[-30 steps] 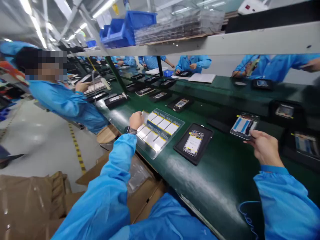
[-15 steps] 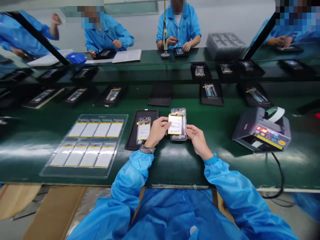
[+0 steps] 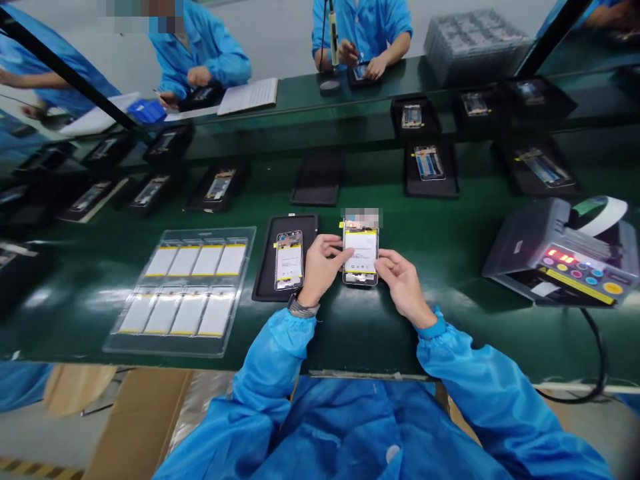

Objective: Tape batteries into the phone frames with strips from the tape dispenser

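Observation:
A phone housing (image 3: 360,281) lies upright on the green bench with a white, yellow-edged battery (image 3: 361,250) seated in it. A blurred patch hides the housing's top end. My left hand (image 3: 323,268) holds it from the left, fingers across the battery. My right hand (image 3: 403,288) grips its right edge with the fingertips. Left of my left hand, a black mat (image 3: 265,280) carries another phone housing (image 3: 289,260). Further left stands a clear tray (image 3: 183,291) holding several batteries in two rows.
Black mats with phone housings line the bench beyond my hands. On the right stands a grey machine (image 3: 560,253) with coloured buttons and a black cable. Across the bench, co-workers in blue work beside a stack of clear trays (image 3: 475,47). Cardboard lies below the near edge.
The view has swung from an angled look along the bench to face across it. My left hand has left the battery tray, and the battery now sits squarely in the housing between my hands.

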Tool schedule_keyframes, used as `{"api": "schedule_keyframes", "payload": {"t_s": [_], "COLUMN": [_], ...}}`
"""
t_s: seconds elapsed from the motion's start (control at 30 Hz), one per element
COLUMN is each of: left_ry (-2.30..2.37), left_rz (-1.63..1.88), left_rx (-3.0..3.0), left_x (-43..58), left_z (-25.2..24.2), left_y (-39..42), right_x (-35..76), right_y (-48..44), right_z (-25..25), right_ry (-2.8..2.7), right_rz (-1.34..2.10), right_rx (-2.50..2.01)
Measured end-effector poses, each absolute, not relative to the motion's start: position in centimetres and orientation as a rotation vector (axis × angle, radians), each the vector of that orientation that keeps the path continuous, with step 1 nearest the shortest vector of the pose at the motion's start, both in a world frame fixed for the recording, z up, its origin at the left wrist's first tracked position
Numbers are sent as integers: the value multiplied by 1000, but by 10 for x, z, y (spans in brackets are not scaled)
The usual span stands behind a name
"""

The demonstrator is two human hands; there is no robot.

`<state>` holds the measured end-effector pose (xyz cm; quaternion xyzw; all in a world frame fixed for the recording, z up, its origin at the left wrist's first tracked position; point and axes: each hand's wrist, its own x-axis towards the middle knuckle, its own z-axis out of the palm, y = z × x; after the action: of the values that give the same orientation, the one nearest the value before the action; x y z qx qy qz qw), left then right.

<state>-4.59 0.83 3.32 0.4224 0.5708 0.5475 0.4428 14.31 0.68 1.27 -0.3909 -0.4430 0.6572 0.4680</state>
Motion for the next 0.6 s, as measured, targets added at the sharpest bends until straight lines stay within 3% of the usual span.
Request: {"api": "schedule_keyframes", "payload": {"t_s": [0.3, 0.6], "left_ry": [1138, 1331], "left_rz": [1081, 1204], "left_rx": [1009, 893], "left_x": [-30, -7], "left_z": [27, 18], "left_y": [-1, -4], "right_x": [143, 136], "right_y": [18, 1], "right_z": [18, 17], "right_ry": [-1089, -1173], "right_rz": [1478, 1468], "right_rx": [-1077, -1112]}}
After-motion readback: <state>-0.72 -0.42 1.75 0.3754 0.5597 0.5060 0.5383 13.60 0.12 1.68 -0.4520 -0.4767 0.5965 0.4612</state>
